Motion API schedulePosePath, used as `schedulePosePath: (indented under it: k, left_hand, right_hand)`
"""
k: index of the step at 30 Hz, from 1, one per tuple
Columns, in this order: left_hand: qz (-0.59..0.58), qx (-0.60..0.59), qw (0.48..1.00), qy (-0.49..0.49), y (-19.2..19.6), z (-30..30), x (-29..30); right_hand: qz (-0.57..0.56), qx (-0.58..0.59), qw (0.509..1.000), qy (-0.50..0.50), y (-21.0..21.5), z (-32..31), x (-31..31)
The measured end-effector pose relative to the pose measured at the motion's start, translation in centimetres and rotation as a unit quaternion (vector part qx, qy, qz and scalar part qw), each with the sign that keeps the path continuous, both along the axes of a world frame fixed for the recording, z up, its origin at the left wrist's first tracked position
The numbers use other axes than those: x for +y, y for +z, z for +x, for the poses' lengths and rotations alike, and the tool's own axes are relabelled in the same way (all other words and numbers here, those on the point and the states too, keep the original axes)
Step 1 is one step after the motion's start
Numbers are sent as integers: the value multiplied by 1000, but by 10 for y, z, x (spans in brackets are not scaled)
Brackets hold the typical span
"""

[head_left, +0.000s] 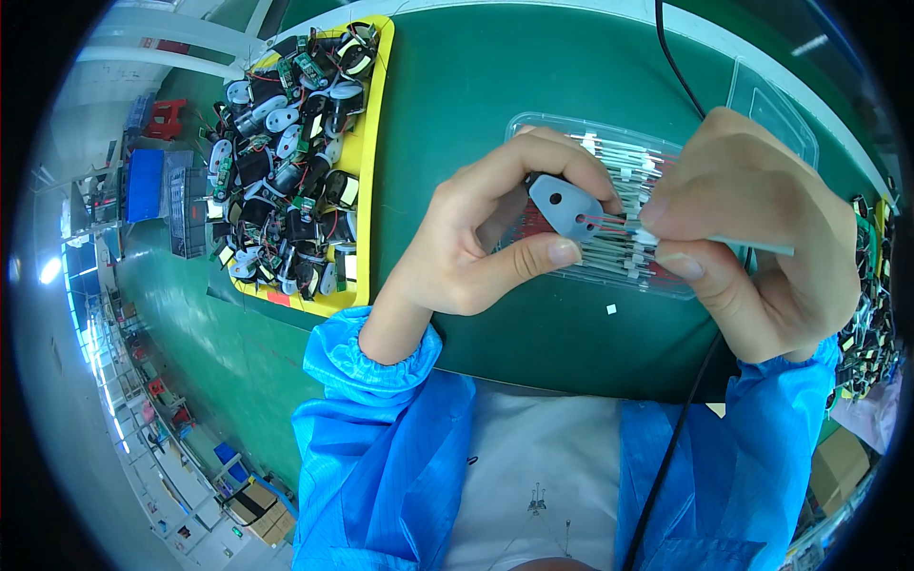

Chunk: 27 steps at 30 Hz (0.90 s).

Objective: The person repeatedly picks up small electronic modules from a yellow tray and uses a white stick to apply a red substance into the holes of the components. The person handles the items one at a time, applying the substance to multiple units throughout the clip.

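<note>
My left hand (500, 224) is closed around a small device with a grey, teardrop-shaped plate (564, 206) that has dark round holes in it. Beside it, the thumb and fingers of my right hand (752, 233) pinch a thin cable with a white plug (645, 237). The cable's pale sleeved end (762, 246) sticks out to the right past my fingers. Thin red leads run between the plate and the plug; whether they are joined there I cannot tell. Under both hands lies a clear plastic box (562, 122) with many white-plugged cables (628, 157) in it, partly hidden.
A yellow tray (373, 162) at the left holds a heap of similar devices (286, 162) with circuit boards and wires. A black cable (671, 57) crosses the green table mat (447, 86). More devices (862, 333) lie at the far right. A small white square (611, 309) is near me.
</note>
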<state>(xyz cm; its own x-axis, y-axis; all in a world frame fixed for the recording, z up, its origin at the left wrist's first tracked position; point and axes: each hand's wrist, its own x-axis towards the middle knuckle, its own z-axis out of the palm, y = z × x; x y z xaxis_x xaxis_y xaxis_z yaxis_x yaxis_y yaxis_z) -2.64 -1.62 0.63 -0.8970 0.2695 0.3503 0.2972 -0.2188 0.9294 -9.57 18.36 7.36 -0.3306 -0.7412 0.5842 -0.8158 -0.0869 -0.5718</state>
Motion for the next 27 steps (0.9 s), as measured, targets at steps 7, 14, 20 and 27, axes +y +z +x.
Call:
schedulePosePath:
  k: [7,14,20,27]
  left_hand:
    - [14,-13,1000,1,1,2,0]
    - [2,-5,1000,4,2,1,-2]
    - [-4,36,999,3,-3,-2,-1]
    - [-10,40,999,2,-1,-2,-2]
  right_hand:
    - [4,-18,1000,-9,0,2,0]
    - [-3,-27,999,-17,-1,2,1]
    - [-102,-83,991,3,-26,3,-2]
    - [8,-51,999,-6,-1,0,2]
